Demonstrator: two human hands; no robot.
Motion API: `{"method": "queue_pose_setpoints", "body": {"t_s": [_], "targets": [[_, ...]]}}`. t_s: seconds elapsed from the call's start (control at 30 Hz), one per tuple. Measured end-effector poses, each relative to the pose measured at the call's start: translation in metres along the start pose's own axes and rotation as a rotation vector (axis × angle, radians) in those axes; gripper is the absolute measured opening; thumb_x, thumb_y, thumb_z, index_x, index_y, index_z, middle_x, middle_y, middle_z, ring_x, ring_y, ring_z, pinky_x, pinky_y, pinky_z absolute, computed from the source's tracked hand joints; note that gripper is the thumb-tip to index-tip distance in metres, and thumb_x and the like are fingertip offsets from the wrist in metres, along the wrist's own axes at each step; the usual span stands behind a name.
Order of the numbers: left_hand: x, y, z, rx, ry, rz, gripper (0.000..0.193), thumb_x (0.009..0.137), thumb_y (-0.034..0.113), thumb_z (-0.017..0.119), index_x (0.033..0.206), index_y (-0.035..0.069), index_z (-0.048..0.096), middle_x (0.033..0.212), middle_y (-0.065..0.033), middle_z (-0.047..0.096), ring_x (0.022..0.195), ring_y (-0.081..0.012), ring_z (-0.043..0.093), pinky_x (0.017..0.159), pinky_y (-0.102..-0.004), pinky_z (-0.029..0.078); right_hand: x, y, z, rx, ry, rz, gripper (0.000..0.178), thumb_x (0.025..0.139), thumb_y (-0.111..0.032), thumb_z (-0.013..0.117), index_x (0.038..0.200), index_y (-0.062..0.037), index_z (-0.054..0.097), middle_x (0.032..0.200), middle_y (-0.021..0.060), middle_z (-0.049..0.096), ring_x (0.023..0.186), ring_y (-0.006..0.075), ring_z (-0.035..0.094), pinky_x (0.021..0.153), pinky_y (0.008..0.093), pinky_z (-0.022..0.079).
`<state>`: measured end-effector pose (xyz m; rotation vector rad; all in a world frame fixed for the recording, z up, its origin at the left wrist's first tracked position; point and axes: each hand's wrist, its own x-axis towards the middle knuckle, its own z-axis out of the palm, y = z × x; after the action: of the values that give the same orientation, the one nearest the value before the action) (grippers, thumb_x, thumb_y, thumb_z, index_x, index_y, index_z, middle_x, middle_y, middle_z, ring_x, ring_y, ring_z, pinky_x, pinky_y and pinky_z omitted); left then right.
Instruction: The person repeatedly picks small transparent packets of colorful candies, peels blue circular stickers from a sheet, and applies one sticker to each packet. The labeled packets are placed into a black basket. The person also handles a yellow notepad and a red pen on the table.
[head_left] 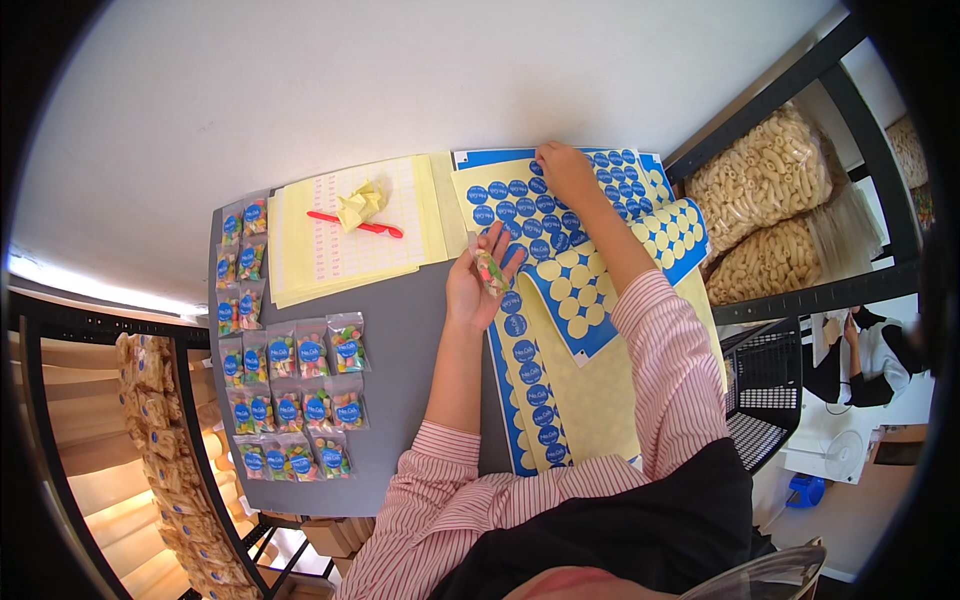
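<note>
My left hand (474, 290) is raised over the table's middle, palm up, with a small clear bag of colourful candy (490, 272) held in it. Farther off, my right hand (568, 172) is bent over a sheet of round blue stickers (517, 207), fingers curled together at its upper part. Whatever lies between those fingertips is hidden. A curled-over sheet (580, 290) with rows of bare pale yellow circles lies beneath my right forearm. On the left, several candy bags (312, 352) with round blue stickers are laid in rows on the grey table (400, 340).
A red pen or cutter (380, 229) and crumpled yellow paper (360, 205) rest on stacked printed sheets (290, 235). Large bags of puffed snacks (765, 170) fill a black rack at right. Hanging packets (165, 430) line the left rack. A person (880, 365) sits at far right.
</note>
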<state>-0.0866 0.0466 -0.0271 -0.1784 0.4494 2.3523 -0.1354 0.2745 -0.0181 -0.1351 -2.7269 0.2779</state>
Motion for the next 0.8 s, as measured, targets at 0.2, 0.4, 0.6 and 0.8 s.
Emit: {"method": "queue_pose_setpoints", "body": {"t_s": [0.2,0.4,0.6,0.8], "targets": [[0.001,0.001,-0.001,0.017,-0.006,0.005,0.016,0.090,0.016,0.035,0.084,0.007,0.048,0.136,-0.0169,0.032,0.130,-0.0288,0.025,0.104,-0.0499,0.028,0.000,-0.001,-0.002,0.046,0.041,0.011,0.012,0.080,-0.011,0.052,0.078,-0.0020,0.059,0.081,0.0148,0.058,0.078,0.0328,0.058,0.069,0.0424,0.047],[0.000,0.001,0.001,0.005,0.003,0.005,0.016,0.090,0.016,0.035,0.085,0.007,0.047,0.136,-0.0169,0.032,0.130,-0.0287,0.026,0.104,-0.0497,0.029,0.004,-0.009,-0.004,-0.047,-0.008,0.035,0.010,0.076,-0.005,0.052,0.079,-0.0014,0.060,0.080,0.0154,0.058,0.078,0.0331,0.059,0.068,0.0408,0.048],[-0.001,0.001,0.001,0.002,-0.003,-0.002,0.018,0.092,0.018,0.034,0.086,0.007,0.047,0.137,-0.0161,0.031,0.130,-0.0281,0.024,0.104,-0.0498,0.029,0.005,-0.015,0.000,-0.197,-0.045,0.033,0.009,0.074,-0.003,0.051,0.077,-0.0001,0.059,0.082,0.0160,0.059,0.078,0.0331,0.061,0.068,0.0411,0.050],[0.001,0.001,-0.002,-0.017,-0.008,-0.009,0.021,0.094,0.019,0.034,0.085,0.006,0.047,0.137,-0.0145,0.031,0.131,-0.0270,0.023,0.102,-0.0500,0.030,0.002,-0.027,-0.001,-0.267,-0.049,0.077,0.010,0.077,-0.004,0.050,0.080,-0.0007,0.059,0.082,0.0156,0.060,0.079,0.0322,0.062,0.068,0.0414,0.051]]}}
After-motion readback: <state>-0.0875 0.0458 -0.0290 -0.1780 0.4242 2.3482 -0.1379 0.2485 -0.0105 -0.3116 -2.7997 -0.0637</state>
